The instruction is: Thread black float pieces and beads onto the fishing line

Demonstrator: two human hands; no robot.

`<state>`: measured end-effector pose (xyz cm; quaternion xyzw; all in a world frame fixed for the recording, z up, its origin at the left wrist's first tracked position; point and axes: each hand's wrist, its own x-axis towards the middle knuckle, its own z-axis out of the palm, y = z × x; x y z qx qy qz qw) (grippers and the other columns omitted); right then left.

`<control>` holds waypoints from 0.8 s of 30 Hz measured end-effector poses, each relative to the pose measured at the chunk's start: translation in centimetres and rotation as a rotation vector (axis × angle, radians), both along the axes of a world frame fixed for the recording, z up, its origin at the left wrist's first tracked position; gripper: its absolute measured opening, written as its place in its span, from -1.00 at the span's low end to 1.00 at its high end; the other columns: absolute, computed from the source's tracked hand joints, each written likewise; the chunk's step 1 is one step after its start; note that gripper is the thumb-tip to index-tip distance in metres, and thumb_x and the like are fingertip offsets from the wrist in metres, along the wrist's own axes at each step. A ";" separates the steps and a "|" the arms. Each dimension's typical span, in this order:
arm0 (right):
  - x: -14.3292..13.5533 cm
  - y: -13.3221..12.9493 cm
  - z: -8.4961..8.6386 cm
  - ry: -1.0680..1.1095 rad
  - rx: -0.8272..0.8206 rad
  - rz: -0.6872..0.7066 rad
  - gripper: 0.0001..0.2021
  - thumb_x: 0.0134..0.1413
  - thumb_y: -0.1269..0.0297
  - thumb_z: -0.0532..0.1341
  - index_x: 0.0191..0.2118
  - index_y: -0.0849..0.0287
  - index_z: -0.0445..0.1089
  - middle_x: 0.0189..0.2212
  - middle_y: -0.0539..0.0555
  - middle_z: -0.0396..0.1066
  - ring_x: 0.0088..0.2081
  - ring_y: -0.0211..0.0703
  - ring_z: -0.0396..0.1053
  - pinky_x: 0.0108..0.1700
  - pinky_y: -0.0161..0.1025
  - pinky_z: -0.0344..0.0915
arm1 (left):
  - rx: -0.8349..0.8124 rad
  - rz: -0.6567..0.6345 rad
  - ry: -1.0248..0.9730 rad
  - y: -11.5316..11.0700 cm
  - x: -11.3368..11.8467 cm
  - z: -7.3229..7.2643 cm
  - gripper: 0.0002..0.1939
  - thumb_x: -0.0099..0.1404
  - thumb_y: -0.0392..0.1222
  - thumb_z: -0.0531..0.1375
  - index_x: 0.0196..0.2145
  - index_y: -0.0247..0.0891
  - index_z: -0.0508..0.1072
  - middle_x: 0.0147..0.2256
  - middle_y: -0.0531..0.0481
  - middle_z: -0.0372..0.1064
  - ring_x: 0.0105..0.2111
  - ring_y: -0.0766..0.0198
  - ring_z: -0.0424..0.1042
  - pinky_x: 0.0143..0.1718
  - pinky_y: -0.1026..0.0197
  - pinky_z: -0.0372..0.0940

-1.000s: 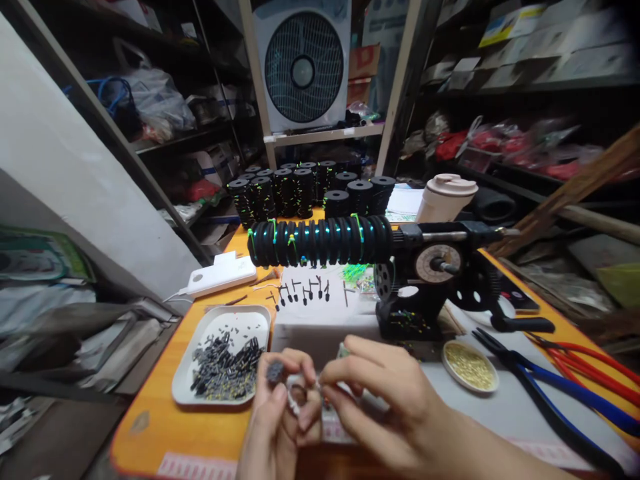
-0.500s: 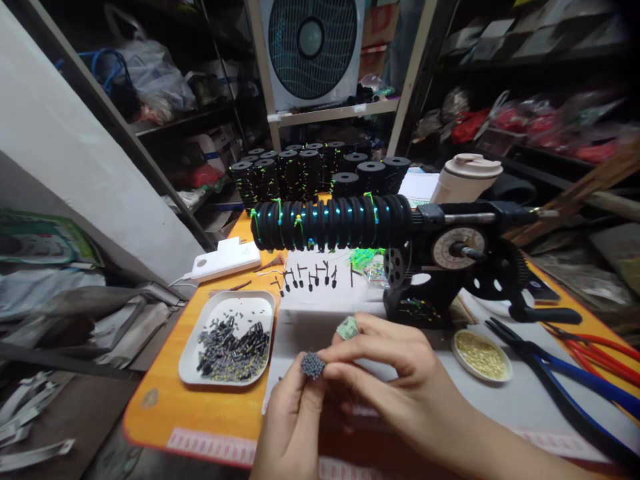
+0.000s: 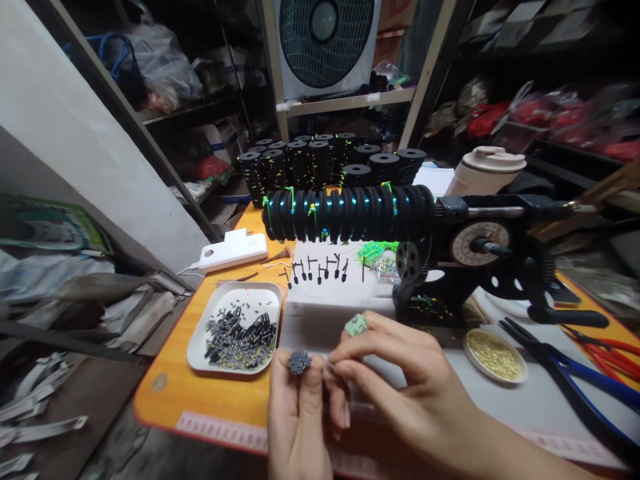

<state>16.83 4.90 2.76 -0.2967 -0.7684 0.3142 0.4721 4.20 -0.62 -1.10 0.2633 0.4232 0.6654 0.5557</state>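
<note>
My left hand (image 3: pixel 303 420) is closed around a dark grey bundle of thin, round-ended pieces (image 3: pixel 300 363), its tips showing between thumb and fingers. Just to the right, my right hand (image 3: pixel 407 373) pinches thumb and forefinger together; something small and dark may be between them, too small to name. A green wrapping (image 3: pixel 356 325) covers part of a right-hand finger. Left of both hands sits a white square tray (image 3: pixel 194 357) with loose black and grey pieces, some yellow-tipped. A row of small dark T-shaped pieces (image 3: pixel 326 270) lies on white paper beyond the hands.
A hand-cranked winder (image 3: pixel 480 243) carries a ridged black roll (image 3: pixel 345 215) across the table. Black spools (image 3: pixel 319 160) stand behind it, beside a lidded cup (image 3: pixel 487 170). Right: a dish of gold bits (image 3: pixel 495 357) and blue-handled pliers (image 3: pixel 565 380). Left: a white power bank (image 3: pixel 233 250).
My right fingertips have drawn away from the bundle, leaving a gap. The bundle in my left hand has shifted slightly left. The whole view has swung a little.
</note>
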 end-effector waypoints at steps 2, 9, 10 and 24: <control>0.1 0.1 0.0 -0.009 0.002 -0.016 -0.85 0.24 0.50 0.21 -0.29 0.22 0.53 -0.45 0.05 0.44 -0.39 -0.22 0.40 -0.36 -0.32 0.31 | 0.128 0.034 -0.013 0.1 -0.2 -0.3 -0.70 0.44 -0.02 0.17 -0.43 -0.17 0.29 -0.62 0.19 0.24 -0.61 0.41 0.21 -0.53 0.37 0.12; 0.1 -0.1 0.3 -0.064 0.029 -0.076 -0.86 0.20 0.46 0.24 -0.32 0.13 0.52 -0.45 0.02 0.48 -0.39 -0.18 0.42 -0.34 -0.30 0.36 | 0.309 0.200 0.129 0.1 -0.3 -0.5 -0.85 0.50 -0.11 0.08 -0.29 -0.08 0.32 -0.60 0.23 0.24 -0.59 0.39 0.17 -0.48 0.33 0.08; 0.1 -0.2 0.4 -0.065 0.033 -0.077 -0.87 0.20 0.46 0.24 -0.32 0.13 0.52 -0.46 0.02 0.48 -0.40 -0.18 0.41 -0.34 -0.29 0.36 | 0.311 0.193 0.130 0.1 -0.3 -0.6 -0.84 0.50 -0.11 0.07 -0.29 -0.08 0.32 -0.61 0.23 0.23 -0.59 0.39 0.16 -0.48 0.33 0.08; 0.3 0.1 -0.5 -0.005 0.060 0.073 -0.84 0.23 0.51 0.25 -0.16 0.23 0.58 -0.45 0.09 0.43 -0.44 -0.21 0.40 -0.43 -0.33 0.36 | -0.072 -0.036 -0.094 -0.4 -0.5 -0.4 -0.74 0.33 0.03 0.28 -0.36 -0.18 0.39 -0.69 0.19 0.24 -0.68 0.48 0.17 -0.63 0.47 0.05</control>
